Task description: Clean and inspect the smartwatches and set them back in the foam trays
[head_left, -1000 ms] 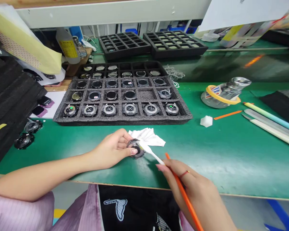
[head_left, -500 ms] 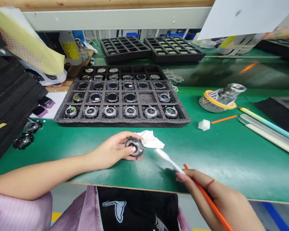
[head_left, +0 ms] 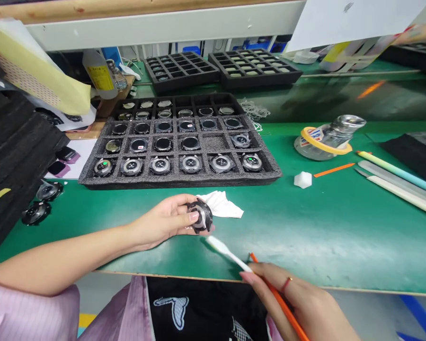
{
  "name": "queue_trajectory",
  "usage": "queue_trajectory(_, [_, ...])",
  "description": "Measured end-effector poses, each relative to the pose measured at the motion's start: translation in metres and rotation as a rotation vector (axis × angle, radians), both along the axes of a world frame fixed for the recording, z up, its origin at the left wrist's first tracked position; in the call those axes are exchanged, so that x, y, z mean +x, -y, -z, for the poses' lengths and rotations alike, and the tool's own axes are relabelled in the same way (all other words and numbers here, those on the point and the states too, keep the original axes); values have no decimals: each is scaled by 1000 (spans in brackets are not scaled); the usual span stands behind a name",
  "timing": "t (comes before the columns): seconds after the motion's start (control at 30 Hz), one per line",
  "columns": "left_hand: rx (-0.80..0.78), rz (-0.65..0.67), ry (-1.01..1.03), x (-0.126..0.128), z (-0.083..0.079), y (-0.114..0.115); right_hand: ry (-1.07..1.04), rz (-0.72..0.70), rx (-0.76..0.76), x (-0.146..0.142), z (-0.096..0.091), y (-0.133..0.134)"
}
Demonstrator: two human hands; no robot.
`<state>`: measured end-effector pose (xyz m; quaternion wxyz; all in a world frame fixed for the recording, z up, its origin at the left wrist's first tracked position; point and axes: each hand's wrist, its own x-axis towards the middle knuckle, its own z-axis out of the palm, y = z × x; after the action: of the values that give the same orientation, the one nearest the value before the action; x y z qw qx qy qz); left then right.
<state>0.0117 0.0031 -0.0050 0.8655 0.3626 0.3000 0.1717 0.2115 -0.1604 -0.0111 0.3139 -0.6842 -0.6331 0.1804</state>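
My left hand (head_left: 170,220) grips a round black watch body (head_left: 203,217) between thumb and fingers, its back with the silver ring turned toward me and tilted. Behind it on the green bench lies a crumpled white cloth (head_left: 224,204). In my right hand (head_left: 287,289) are a white toothbrush (head_left: 230,253) and a slim orange stick (head_left: 282,303), whose lower end runs out of view. The toothbrush head is below and just right of the watch body, apart from it. A black foam tray (head_left: 184,182) of watch bodies in compartments stands behind my left hand.
At the right are a glass bottle (head_left: 323,142) with a yellow ring, a white faceted piece (head_left: 303,180), an orange strip (head_left: 334,170) and several long tools (head_left: 401,173). Two watch bodies (head_left: 36,213) lie left by stacked black foam (head_left: 7,142). More trays (head_left: 255,84) stand behind.
My right hand has moved left with the toothbrush and orange stick, bringing the brush head closer to the watch body. My left hand has turned the watch body to a steeper tilt.
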Motion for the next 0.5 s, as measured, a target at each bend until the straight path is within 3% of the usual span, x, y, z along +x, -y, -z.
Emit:
queue_trajectory(0.13, [-21,-9,4,2,-3,-1,47,70,129,1,-1,-6])
queue_trajectory(0.33, [-4,-71,-43,4,-5,2,80,9,132,-7,-3,-7])
queue_trajectory(0.5, [22,-86,-84,4,-5,6,128,-50,141,0,5,-10])
